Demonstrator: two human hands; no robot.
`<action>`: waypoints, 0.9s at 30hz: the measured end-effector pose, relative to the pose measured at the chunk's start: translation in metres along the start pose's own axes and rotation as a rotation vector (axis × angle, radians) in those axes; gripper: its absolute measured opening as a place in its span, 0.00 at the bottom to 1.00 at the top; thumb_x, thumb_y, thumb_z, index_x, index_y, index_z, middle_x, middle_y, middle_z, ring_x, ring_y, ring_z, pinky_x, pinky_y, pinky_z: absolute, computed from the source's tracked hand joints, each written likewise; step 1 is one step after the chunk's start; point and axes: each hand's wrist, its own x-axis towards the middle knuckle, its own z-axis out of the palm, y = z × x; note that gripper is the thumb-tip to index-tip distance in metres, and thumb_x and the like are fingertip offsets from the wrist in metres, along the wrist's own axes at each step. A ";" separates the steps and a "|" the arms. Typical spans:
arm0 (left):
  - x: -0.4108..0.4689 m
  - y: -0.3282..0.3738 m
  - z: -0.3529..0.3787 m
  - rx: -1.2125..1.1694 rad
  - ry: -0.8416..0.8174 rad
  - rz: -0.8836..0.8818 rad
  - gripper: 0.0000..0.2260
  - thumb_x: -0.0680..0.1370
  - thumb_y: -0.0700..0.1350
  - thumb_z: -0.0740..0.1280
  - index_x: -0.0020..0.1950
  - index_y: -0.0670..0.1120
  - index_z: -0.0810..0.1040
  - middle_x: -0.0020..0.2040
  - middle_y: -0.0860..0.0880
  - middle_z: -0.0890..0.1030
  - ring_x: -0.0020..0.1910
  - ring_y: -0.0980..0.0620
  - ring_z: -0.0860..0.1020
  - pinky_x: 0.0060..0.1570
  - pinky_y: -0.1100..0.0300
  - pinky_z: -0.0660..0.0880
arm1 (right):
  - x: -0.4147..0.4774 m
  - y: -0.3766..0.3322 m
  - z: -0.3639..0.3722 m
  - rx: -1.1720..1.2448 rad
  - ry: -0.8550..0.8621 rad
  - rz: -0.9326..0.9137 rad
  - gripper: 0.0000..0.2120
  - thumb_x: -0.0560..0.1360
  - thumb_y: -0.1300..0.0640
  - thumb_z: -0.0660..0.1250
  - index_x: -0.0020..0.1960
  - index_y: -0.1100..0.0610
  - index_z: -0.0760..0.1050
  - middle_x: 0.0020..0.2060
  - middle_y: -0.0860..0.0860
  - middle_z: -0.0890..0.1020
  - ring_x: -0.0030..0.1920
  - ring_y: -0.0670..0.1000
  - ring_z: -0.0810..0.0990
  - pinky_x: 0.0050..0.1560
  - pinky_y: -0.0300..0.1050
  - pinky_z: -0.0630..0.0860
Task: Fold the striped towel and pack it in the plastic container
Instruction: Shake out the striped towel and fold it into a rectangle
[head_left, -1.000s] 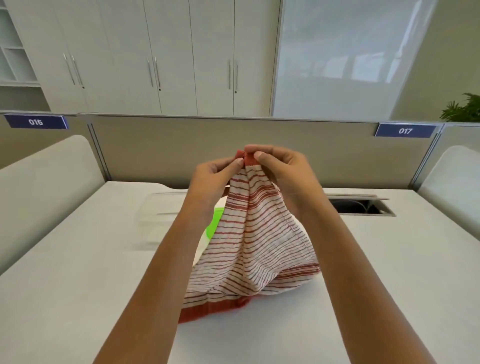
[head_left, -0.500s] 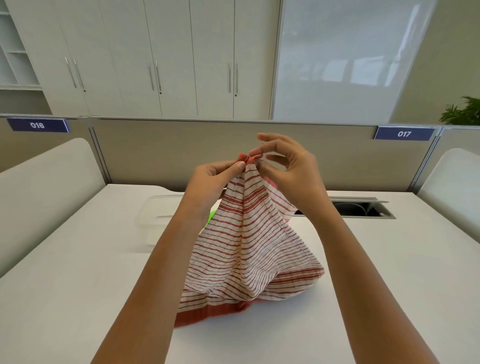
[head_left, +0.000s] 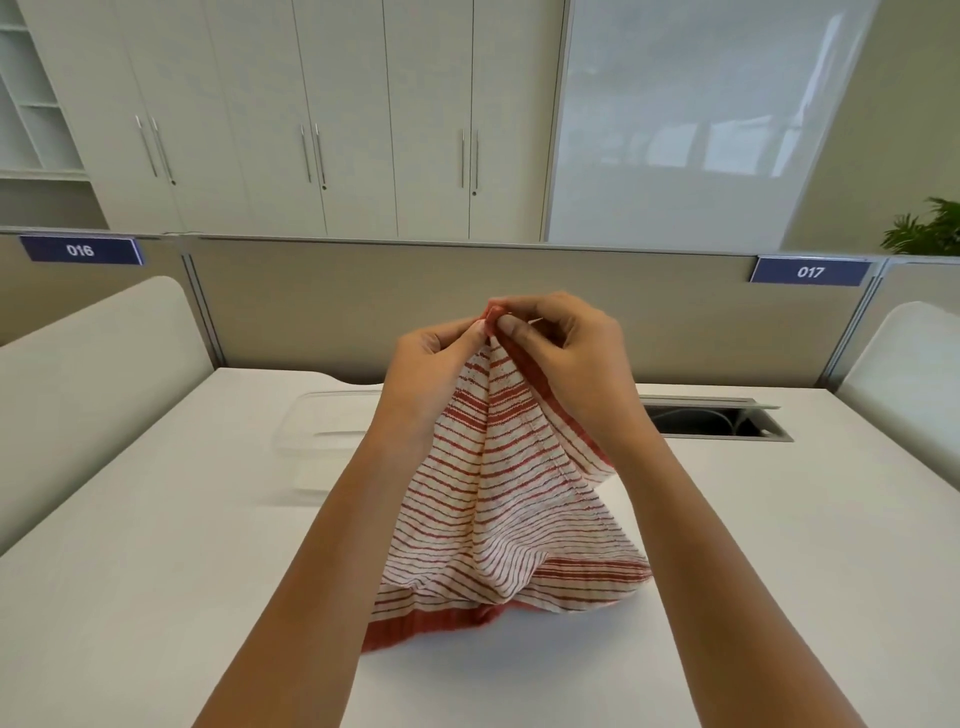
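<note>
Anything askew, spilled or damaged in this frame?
Nothing stands out. Left hand and right hand pinch the striped towel at its top; its lower edge rests bunched on the table.

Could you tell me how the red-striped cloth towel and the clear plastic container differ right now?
The red-striped cloth towel is pinched at its top by the left hand and right hand, draping onto the white table; the clear plastic container lies untouched behind. The towel is opaque and rumpled, the container see-through and rigid. Both touch the table.

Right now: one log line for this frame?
stage: folding | left hand, right hand: pinching striped towel top | hem: on table | plastic container: empty
</note>
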 end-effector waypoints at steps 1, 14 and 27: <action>-0.001 0.000 0.001 -0.004 0.001 0.006 0.08 0.76 0.47 0.66 0.48 0.48 0.84 0.39 0.50 0.86 0.40 0.51 0.85 0.38 0.61 0.80 | 0.000 0.000 0.001 0.002 0.016 0.000 0.09 0.75 0.57 0.66 0.55 0.52 0.79 0.43 0.43 0.80 0.43 0.39 0.79 0.43 0.24 0.76; -0.004 0.000 0.005 0.037 0.051 0.051 0.11 0.78 0.46 0.62 0.53 0.46 0.82 0.46 0.46 0.84 0.46 0.47 0.83 0.45 0.56 0.80 | 0.003 -0.003 0.001 -0.031 0.034 -0.025 0.03 0.73 0.57 0.69 0.47 0.51 0.78 0.37 0.38 0.79 0.38 0.33 0.79 0.38 0.22 0.75; -0.007 0.006 0.006 0.145 0.082 0.137 0.12 0.78 0.48 0.62 0.55 0.45 0.81 0.49 0.43 0.84 0.48 0.45 0.83 0.50 0.52 0.81 | 0.004 -0.002 0.001 -0.043 0.076 -0.066 0.06 0.74 0.58 0.69 0.51 0.55 0.78 0.42 0.45 0.81 0.43 0.41 0.81 0.44 0.27 0.78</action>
